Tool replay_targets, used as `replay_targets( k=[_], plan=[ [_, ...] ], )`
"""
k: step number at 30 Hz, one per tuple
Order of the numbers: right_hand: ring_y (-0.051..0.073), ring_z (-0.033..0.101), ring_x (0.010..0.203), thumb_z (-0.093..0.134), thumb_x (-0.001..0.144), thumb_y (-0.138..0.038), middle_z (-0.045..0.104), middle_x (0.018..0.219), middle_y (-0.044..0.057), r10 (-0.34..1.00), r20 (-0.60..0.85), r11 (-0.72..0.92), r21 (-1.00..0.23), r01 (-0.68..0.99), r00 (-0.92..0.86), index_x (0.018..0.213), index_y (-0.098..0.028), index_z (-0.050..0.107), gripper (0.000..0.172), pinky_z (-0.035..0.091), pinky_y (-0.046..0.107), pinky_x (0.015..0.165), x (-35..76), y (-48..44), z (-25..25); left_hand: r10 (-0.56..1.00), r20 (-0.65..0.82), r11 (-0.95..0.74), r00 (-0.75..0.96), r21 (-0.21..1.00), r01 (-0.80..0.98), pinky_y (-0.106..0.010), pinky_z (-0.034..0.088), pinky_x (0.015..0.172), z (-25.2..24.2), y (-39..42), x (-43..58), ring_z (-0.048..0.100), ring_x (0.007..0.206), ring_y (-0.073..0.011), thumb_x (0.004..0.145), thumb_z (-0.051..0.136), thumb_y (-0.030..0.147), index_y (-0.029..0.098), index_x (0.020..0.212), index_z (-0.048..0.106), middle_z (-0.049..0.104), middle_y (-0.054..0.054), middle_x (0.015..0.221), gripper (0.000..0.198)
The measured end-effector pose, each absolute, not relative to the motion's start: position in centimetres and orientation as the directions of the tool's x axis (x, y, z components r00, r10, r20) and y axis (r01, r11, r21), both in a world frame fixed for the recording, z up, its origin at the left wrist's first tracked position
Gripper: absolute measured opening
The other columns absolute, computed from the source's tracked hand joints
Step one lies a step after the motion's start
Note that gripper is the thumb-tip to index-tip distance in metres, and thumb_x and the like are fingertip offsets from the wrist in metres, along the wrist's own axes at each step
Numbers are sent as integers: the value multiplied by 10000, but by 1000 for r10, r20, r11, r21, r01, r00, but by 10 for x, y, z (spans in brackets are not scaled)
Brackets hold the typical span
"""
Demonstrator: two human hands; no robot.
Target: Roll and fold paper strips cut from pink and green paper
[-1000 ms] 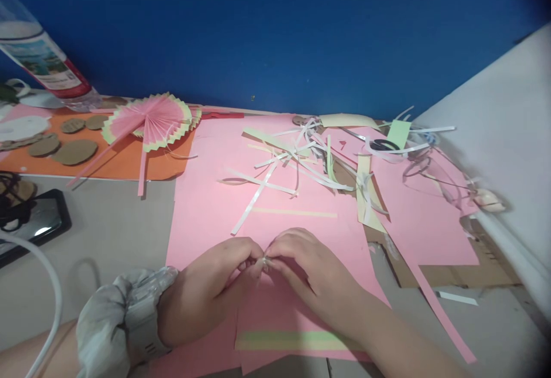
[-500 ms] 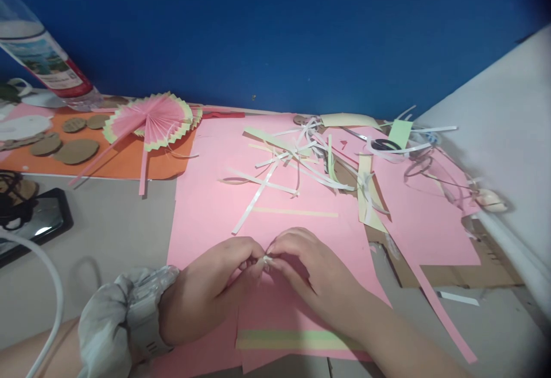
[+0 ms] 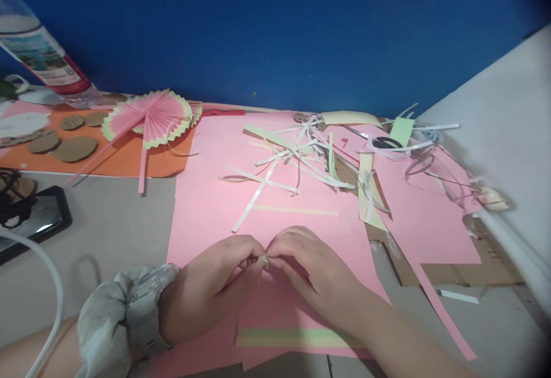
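Note:
My left hand [image 3: 219,286] and my right hand [image 3: 314,269] meet over pink paper [image 3: 206,194], thumbs and fingertips pinched together. Between the tips is a tiny pale piece [image 3: 266,259], which looks like a bit of paper; fingers hide most of it. A wristwatch and a grey scrunchie [image 3: 105,320] sit on my left wrist. Ahead of the fingers lie a thin cream strip [image 3: 297,211] and a tangle of white and green paper strips [image 3: 301,159]. Below my hands, a green and yellow band [image 3: 297,338] crosses the pink paper.
A pink pleated paper fan [image 3: 148,116] and cardboard discs [image 3: 75,148] lie on orange paper [image 3: 167,165] at left. Behind them leans a bottle [image 3: 51,62]. A phone [image 3: 38,223] and white cable [image 3: 54,274] are nearer. Cardboard [image 3: 465,274] and scissors [image 3: 387,144] are at right.
My hands stay in nearly the same place, fingertips still pinched together. The pale piece between them looks slightly smaller or turned. The view has shifted very slightly.

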State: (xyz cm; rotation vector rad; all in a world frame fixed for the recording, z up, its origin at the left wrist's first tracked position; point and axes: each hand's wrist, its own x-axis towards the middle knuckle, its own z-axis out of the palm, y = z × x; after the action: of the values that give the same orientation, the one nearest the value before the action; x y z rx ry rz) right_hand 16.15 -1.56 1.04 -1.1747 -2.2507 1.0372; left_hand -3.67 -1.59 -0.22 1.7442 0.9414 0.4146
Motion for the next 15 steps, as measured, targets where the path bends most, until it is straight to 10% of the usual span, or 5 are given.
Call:
replay_targets(
  k=[15],
  plan=[
    [150, 546, 812, 427, 927, -177, 631, 847, 8, 822, 21, 388, -751, 534, -569, 894, -218, 562, 145, 435, 323, 810, 161, -14, 10, 764, -157, -124, 626, 916, 382, -250, 366, 686, -3, -16, -36, 459, 730, -115, 957, 345, 260, 203, 832, 476, 496, 24, 777, 190]
  ],
)
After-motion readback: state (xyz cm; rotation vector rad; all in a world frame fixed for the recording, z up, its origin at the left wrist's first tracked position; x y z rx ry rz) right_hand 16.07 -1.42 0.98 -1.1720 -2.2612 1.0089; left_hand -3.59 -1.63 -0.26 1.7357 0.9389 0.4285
